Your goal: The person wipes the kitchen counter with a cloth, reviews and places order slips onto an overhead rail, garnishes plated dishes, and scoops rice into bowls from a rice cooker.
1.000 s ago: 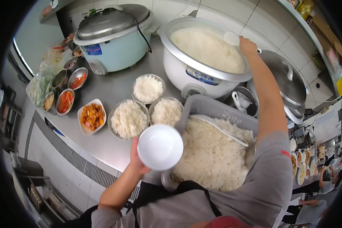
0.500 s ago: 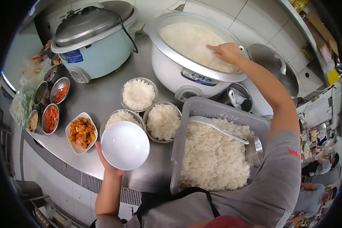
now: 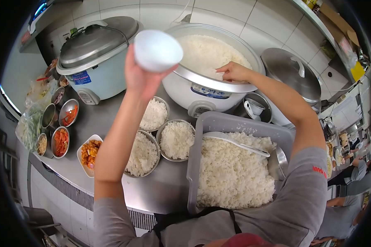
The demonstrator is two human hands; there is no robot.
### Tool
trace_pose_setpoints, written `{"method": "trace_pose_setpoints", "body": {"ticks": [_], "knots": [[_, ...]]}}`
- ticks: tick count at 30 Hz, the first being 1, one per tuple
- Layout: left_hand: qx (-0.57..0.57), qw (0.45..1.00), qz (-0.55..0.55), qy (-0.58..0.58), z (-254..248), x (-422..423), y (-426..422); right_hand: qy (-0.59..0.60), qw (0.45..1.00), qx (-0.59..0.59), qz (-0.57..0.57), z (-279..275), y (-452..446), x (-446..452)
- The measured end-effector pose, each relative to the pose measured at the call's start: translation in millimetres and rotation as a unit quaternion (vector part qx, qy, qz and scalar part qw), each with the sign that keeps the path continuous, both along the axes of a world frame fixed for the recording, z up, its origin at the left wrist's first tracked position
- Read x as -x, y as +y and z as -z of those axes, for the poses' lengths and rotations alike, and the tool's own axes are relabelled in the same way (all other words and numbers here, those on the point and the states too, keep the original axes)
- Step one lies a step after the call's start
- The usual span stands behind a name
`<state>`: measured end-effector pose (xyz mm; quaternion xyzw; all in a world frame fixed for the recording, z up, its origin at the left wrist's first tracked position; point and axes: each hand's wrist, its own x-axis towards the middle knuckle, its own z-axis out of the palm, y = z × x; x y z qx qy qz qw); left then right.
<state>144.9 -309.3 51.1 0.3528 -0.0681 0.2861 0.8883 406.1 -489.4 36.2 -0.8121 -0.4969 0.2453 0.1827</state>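
Note:
My left hand (image 3: 143, 78) grips a white bowl (image 3: 158, 50) and holds it up, tilted, by the near left side of the open rice cooker (image 3: 212, 91). Over that cooker's near rim, my right hand (image 3: 234, 73) has its fingers drawn in, thumb and forefinger close together at the cooked rice (image 3: 206, 51). What those fingertips hold, if anything, is too small to make out. Under my left forearm stand metal bowls of rice (image 3: 177, 140), and the forearm partly covers a white dish of orange-glazed pieces (image 3: 90, 154).
A grey tub (image 3: 192, 185) of rice holds a white rice paddle (image 3: 237, 143) and a metal scoop (image 3: 279, 162). A second, lidded rice cooker (image 3: 107, 82) stands left, near small bowls of sliced vegetables (image 3: 61, 142). Other people (image 3: 342, 218) are at far right.
My left hand has lifted the white bowl up and away from me, towards the open cooker. My right hand has drawn back towards the cooker's near rim, its forefinger less extended.

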Motion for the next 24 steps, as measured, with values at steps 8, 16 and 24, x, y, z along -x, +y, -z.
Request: {"method": "trace_pose_setpoints", "body": {"ticks": [8, 16, 24], "knots": [[0.046, 0.978, -0.052, 0.198, -18, -122, 12, 0.018, 0.990, -0.040, 0.134, -58, -6, -28], [0.129, 0.975, 0.048, 0.172, -6, -179, -43, -0.585, 0.804, -0.060, 0.086, -115, 11, -4], [0.082, 0.978, 0.017, 0.192, -8, -172, -16, -0.557, 0.790, 0.257, 0.008, -72, -52, -27]]}}
